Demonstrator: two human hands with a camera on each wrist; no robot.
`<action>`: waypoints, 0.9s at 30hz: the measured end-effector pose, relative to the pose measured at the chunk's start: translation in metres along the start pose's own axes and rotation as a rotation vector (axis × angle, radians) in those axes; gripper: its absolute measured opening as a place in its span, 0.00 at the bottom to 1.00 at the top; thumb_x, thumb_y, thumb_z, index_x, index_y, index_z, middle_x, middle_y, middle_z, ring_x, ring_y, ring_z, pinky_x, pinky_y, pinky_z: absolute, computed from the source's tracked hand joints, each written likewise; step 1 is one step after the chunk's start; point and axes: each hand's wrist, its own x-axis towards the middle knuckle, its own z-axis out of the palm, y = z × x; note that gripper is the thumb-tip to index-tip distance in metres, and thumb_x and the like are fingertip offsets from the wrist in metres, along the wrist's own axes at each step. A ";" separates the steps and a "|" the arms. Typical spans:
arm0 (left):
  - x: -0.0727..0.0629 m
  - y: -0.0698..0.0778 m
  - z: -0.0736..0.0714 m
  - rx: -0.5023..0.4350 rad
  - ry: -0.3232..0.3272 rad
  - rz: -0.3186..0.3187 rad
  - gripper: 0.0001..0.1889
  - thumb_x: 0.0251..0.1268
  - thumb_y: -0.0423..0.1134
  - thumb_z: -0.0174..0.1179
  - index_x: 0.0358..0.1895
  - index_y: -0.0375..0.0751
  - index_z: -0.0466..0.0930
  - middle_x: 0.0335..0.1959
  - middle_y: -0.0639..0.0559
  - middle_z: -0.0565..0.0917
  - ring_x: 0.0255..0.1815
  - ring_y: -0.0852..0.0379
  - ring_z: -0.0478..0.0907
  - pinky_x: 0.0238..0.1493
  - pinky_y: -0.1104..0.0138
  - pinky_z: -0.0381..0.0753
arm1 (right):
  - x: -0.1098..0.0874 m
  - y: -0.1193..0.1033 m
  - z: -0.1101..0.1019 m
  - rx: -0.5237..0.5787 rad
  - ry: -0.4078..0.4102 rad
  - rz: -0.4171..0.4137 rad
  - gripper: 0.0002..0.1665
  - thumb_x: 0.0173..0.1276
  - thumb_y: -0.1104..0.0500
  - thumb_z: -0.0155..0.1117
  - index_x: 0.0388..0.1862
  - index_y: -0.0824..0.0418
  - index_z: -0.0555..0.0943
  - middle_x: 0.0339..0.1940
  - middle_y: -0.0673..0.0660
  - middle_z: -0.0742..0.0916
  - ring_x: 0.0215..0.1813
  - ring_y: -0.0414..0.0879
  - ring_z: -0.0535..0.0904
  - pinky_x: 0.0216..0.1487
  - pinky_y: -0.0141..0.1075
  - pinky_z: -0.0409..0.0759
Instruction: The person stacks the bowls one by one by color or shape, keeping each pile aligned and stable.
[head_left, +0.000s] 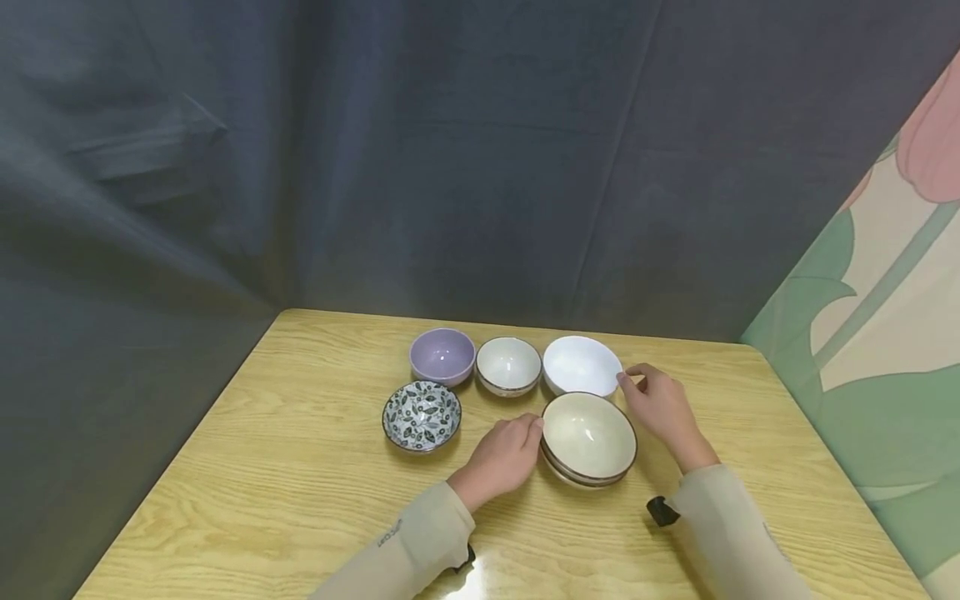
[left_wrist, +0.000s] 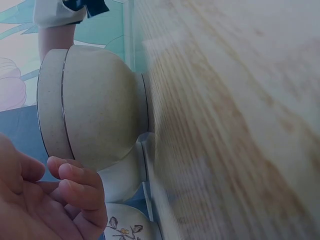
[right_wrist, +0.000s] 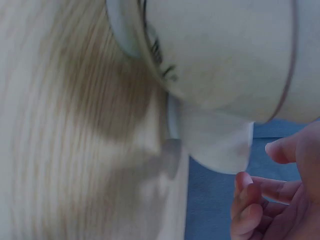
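- Probably stacking, with beige bowls (head_left: 588,437) nested on the counter (head_left: 315,433) beside the white bowl (head_left: 581,362).
- Touching beige with left hand (head_left: 501,458), white with right hand (head_left: 663,408); both half-curled, gripping neither.
- Next, likely: pinch white bowl, lift.

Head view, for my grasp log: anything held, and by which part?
Cannot tell: the left hand is at the left rim of the stacked cream bowls, the right hand at the right rim of the white bowl; no grip is clear.

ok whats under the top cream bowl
A second cream bowl, with the top bowl nested in it. Its outer wall shows and it stands on the table. Its inside is covered, so whether anything lies between them cannot be seen.
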 end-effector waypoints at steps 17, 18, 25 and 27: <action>0.002 -0.003 0.006 -0.018 -0.013 -0.010 0.24 0.83 0.46 0.35 0.60 0.36 0.79 0.54 0.43 0.85 0.57 0.43 0.81 0.59 0.51 0.77 | 0.021 0.012 0.018 0.057 -0.100 0.007 0.30 0.76 0.53 0.52 0.65 0.76 0.70 0.32 0.63 0.88 0.32 0.49 0.82 0.32 0.38 0.77; 0.002 -0.003 0.006 -0.019 -0.013 -0.012 0.25 0.83 0.46 0.35 0.60 0.36 0.78 0.55 0.43 0.84 0.58 0.43 0.81 0.59 0.51 0.77 | 0.021 0.012 0.019 0.068 -0.101 0.013 0.30 0.76 0.54 0.51 0.65 0.76 0.70 0.32 0.63 0.88 0.32 0.48 0.82 0.32 0.37 0.77; 0.003 -0.002 0.006 -0.030 -0.015 -0.033 0.26 0.83 0.48 0.35 0.63 0.35 0.77 0.58 0.42 0.83 0.60 0.42 0.79 0.61 0.51 0.76 | 0.024 0.012 0.023 0.133 -0.091 0.060 0.31 0.76 0.54 0.52 0.67 0.77 0.68 0.30 0.61 0.88 0.28 0.44 0.81 0.28 0.35 0.78; 0.003 -0.001 0.006 -0.036 -0.014 -0.043 0.26 0.83 0.48 0.35 0.63 0.35 0.77 0.58 0.42 0.83 0.60 0.42 0.79 0.61 0.51 0.76 | 0.024 0.012 0.025 0.135 -0.078 0.056 0.30 0.75 0.55 0.53 0.66 0.77 0.69 0.30 0.62 0.88 0.28 0.44 0.81 0.28 0.35 0.78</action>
